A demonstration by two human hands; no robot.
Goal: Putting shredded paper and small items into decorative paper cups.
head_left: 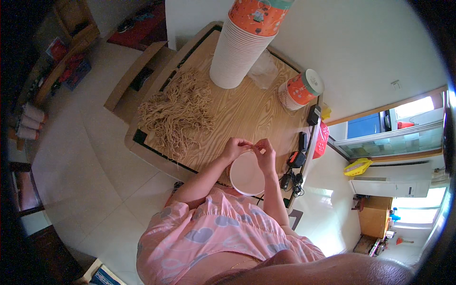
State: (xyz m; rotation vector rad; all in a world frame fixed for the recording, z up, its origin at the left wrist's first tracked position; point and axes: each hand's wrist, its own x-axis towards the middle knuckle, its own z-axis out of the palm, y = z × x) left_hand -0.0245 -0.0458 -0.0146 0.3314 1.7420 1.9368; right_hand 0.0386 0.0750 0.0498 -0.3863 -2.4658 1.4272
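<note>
At the near edge of the table I have a round white-lined paper tub (248, 176), its open mouth toward me. My left hand (236, 148) and my right hand (264, 154) meet over its far rim. The fingers of both are pinched closed, tip to tip; what sits between them is too small to make out. A loose heap of tan cords (183, 111) lies to the left of my hands. Beyond them rises a tall stack of paper tubs (244, 47), white below with an orange patterned tub on top.
The wood-grain tabletop (247, 116) carries a shorter stack of orange tubs (300, 89) and a clear plastic bag (263, 71). Black adapters and cables (295, 178) line the right edge, near a red basket (321, 141). A cardboard box (135, 85) stands beyond the left edge.
</note>
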